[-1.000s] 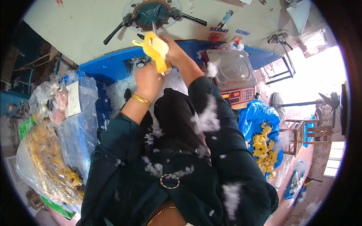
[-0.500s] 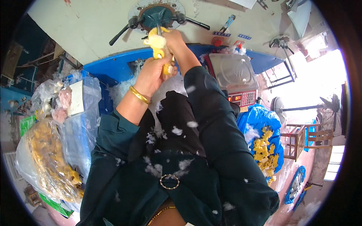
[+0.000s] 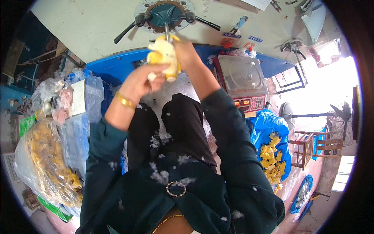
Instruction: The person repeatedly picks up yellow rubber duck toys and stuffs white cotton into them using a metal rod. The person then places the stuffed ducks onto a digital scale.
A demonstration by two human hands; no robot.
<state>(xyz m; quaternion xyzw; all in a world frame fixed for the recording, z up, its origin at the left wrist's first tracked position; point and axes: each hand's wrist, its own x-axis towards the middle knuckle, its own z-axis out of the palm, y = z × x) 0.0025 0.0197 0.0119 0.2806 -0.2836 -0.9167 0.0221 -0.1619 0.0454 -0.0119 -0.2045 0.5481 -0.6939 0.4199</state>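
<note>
A small yellow and cream plush toy sits at the end of a metal filling nozzle, which sticks out from the machine's dark green fitting. My right hand is closed on the toy's right side, close to the nozzle, its fingertips partly hidden by the toy. From below left, my left hand grips the toy's lower end between thumb and fingers, slightly smeared by motion. White fluff lies beneath the toy and clings to my dark clothes.
Black lever handles flank the fitting. Right of my arms stand a digital scale and a blue bag of yellow plush skins. A clear bag of yellow plush pieces lies left. Pliers rest on the pale panel.
More of the nozzle shows, and the toy looks broader and fuller. My left hand has shifted left and a little nearer along the toy; my right hand stays near the nozzle.
</note>
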